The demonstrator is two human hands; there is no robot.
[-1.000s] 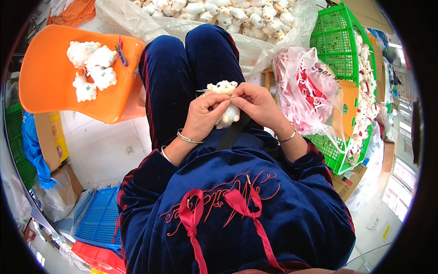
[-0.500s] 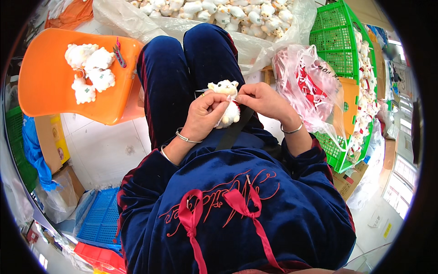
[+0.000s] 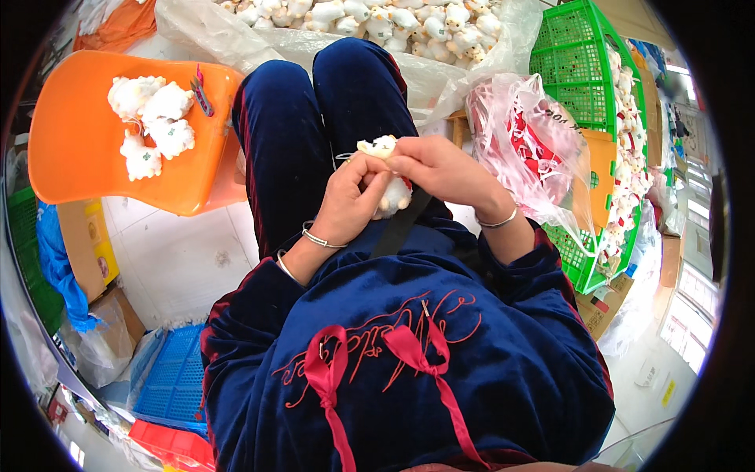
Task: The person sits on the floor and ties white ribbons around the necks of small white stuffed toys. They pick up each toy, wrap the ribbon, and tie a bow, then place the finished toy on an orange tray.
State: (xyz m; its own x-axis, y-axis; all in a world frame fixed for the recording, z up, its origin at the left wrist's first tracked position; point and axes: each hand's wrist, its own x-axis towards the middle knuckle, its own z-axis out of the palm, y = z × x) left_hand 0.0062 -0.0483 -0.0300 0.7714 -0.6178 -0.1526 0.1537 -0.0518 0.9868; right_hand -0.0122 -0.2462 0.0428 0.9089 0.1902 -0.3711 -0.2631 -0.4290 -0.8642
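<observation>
A small white plush animal (image 3: 392,203) rests on my lap between my hands, its head pointing away from me. My left hand (image 3: 351,197) is closed at its left side, thumb and forefinger pinched at the neck. From the right, my right hand (image 3: 444,169) also pinches at the neck, fingertips meeting the left ones and covering part of the toy's head. What the right fingers pinch is hidden. A bit of red shows at the toy's neck, below the fingers.
On an orange chair (image 3: 63,149) at left lie several white plush toys (image 3: 157,114) and thread snips (image 3: 202,98). A clear bag of plush toys (image 3: 440,27) stands beyond my knees. At right are a plastic bag with red ribbons (image 3: 527,141) and a green crate (image 3: 570,63).
My right hand has moved left, over the toy's head and neck, and its fingertips now meet my left fingers. More of the toy's face is covered.
</observation>
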